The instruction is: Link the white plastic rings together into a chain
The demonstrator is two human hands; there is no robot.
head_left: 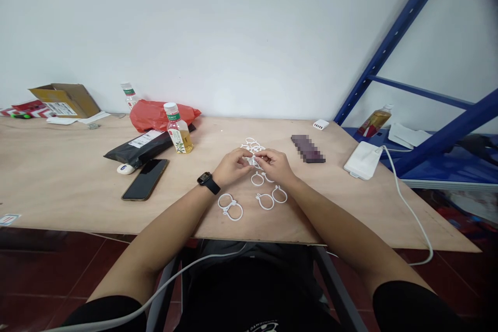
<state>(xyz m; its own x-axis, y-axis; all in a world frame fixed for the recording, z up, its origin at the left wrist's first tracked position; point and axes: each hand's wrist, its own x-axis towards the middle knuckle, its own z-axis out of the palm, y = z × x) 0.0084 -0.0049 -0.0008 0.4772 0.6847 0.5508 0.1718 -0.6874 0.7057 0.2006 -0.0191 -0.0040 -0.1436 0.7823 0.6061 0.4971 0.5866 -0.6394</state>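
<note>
My left hand (233,167), with a black watch (209,182) on its wrist, and my right hand (275,166) meet over the middle of the table. Both pinch a small white curtain ring (253,160) between thumbs and fingers, which partly cover it. Just behind my fingertips lies a pile of similar white rings (250,139). A loose ring (257,185) rests in front of my hands, with another partly under my right hand. Closer to the table's front edge, two touching rings (234,219) lie at left and two more rings (266,209) at right.
Left on the wooden table (73,181) are a phone (146,180), a black parcel (140,151), a drink bottle (179,132), a red bag (151,114) and a cardboard box (73,99). At right lie a blurred-out dark object (308,149) and a white power bank (363,160) with a cable.
</note>
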